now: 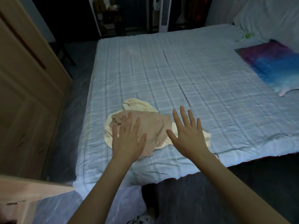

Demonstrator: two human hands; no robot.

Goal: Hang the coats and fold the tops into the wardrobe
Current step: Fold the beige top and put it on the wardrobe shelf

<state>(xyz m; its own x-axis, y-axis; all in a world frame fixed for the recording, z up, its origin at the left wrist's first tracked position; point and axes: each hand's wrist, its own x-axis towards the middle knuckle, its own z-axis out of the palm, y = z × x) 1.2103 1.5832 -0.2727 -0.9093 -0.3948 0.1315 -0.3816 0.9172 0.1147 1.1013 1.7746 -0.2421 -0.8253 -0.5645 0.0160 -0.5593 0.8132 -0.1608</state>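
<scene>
A crumpled pink top [153, 128] lies over a pale yellow top [137, 103] near the front left corner of the bed [202, 75]. My left hand [127, 139] is stretched out above the pink top, fingers spread, holding nothing. My right hand [187, 133] hovers just right of the pile, palm down and fingers apart, over the yellow cloth's right edge. Whether either hand touches the cloth cannot be told.
The wooden wardrobe [24, 88] stands at the left, with an open door edge [32, 189] at the lower left. A purple and blue pillow [273, 65] lies at the bed's right. A white tower fan [165, 13] stands behind the bed.
</scene>
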